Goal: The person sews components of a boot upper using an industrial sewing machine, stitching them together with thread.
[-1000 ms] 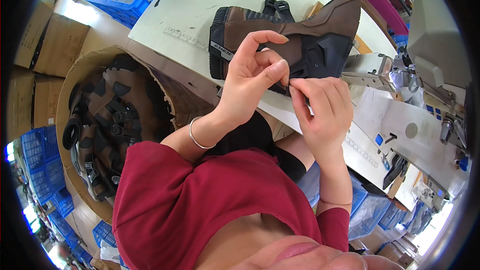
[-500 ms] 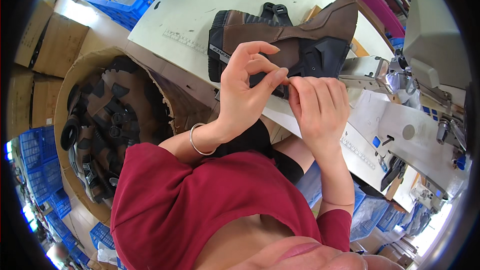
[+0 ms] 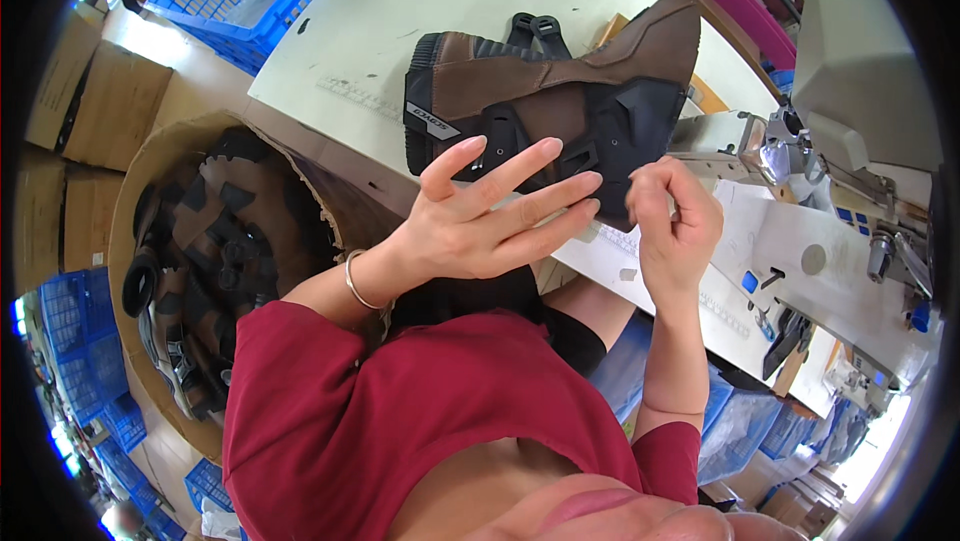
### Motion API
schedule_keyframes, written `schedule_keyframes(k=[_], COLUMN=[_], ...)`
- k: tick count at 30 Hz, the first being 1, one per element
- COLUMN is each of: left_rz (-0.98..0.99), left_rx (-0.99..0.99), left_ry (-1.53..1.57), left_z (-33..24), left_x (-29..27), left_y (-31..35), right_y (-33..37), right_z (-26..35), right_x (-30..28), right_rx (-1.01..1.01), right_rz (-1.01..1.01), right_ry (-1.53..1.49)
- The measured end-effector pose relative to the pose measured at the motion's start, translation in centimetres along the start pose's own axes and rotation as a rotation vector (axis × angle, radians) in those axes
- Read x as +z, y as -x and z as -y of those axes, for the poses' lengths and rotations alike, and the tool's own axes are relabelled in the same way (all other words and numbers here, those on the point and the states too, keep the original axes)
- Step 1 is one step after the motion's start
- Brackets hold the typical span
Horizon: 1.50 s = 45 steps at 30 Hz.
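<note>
A tall brown and black boot (image 3: 560, 91) lies on its side on the white table (image 3: 370, 16), its sole to the left and its shaft to the right. Two black straps (image 3: 537, 34) stick out beyond its far side. In front of the boot, my left hand (image 3: 480, 221) is open with its fingers spread and stretched out; I see nothing held in it. Close to the lower edge of the boot shaft, my right hand (image 3: 675, 231) is closed, its fingers curled in; whatever it may hold is hidden or too small to make out.
To the left stands a large cardboard drum (image 3: 125, 231) with several brown and black boots. A sewing machine (image 3: 810, 251) takes up the right side. Behind the table's left end is a blue crate (image 3: 265, 31). Cardboard boxes (image 3: 120, 106) are stacked at the far left.
My hands have moved apart from fingertips meeting over the boot. The left has dropped toward me and its fingers have spread; the right has shifted slightly right and its fingers have curled in.
</note>
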<state>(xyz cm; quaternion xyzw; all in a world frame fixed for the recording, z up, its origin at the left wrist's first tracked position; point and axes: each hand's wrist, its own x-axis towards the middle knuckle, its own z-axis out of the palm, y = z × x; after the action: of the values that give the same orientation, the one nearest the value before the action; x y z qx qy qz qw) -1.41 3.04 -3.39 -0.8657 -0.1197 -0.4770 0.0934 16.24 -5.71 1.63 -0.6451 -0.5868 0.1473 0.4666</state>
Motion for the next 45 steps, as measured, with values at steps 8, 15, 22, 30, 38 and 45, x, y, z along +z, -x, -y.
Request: schedule_keyframes(k=[8,15,22,30,38,45], left_rz=[-0.020,-0.168,-0.050,-0.070,-0.228,-0.200], left_rx=[-0.881,-0.981,-0.924,-0.962,-1.087,-1.268], left_ry=[1.668,2.031,1.852,1.761,2.115,2.011], left_z=[0.3,-0.1,0.2,-0.5,-0.2,-1.2], left_x=[0.3,1.4,1.0,0.8,1.9,2.4], left_y=[0.0,-0.1,-0.2,-0.1,0.2,0.2], right_y=[0.4,-0.1,-0.3,0.0,1.3,-1.4], right_z=[2.1,1.6,1.6,1.5,2.5,1.3], right_x=[0.9,2.0,2.2,3.0,2.0,2.7], right_rx=[-0.016,-0.498,-0.564,-0.751,-0.126,-0.027], right_rz=[-0.001,-0.055,-0.041,-0.081,0.153,0.139], right_ry=[0.085,0.378,0.413,0.699,-0.227,0.029])
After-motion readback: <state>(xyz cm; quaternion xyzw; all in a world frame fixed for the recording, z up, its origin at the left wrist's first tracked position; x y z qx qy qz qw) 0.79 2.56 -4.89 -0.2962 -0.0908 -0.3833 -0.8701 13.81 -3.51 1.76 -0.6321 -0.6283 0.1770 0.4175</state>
